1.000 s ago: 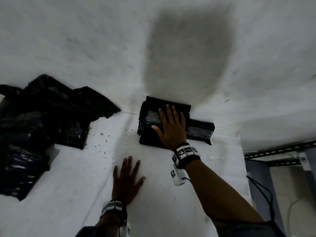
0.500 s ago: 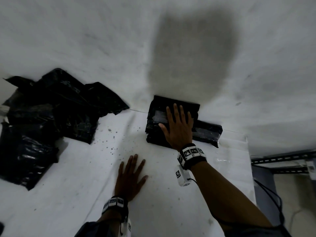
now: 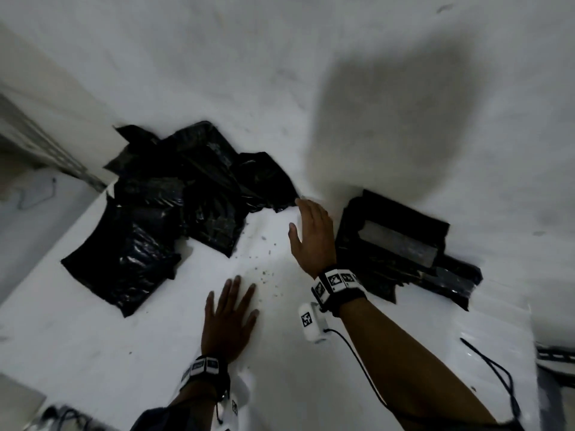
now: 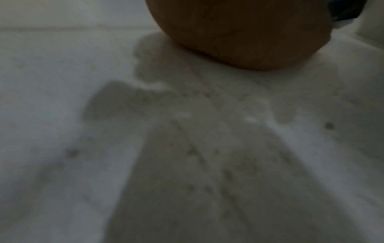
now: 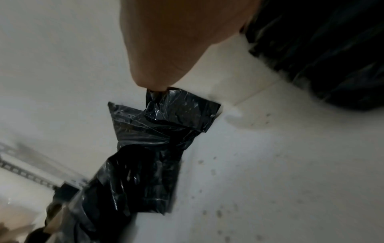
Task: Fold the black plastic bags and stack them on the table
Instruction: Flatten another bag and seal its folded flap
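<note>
A stack of folded black plastic bags (image 3: pixel 401 244) lies at the back right of the white table (image 3: pixel 124 353), against the wall. A loose heap of unfolded black bags (image 3: pixel 174 206) spreads over the back left. My right hand (image 3: pixel 311 234) hovers open between the two, fingers straight and pointing at the near corner of the heap; it holds nothing. In the right wrist view the heap (image 5: pixel 158 148) lies just past the palm (image 5: pixel 176 41), and the folded stack (image 5: pixel 324 54) sits at the upper right. My left hand (image 3: pixel 231 315) lies flat and open on the table; the left wrist view shows only its palm (image 4: pixel 239 32).
A white wall (image 3: pixel 280 57) rises right behind the bags. Dark specks (image 3: pixel 264 269) dot the table between my hands. The table's right edge (image 3: pixel 529 337) drops off near a black cable (image 3: pixel 497 374); a metal rail (image 3: pixel 46 150) runs at the far left.
My right hand has lifted off the folded stack and swung left toward the loose heap. The view has turned left with it. The left hand still lies flat on the table.
</note>
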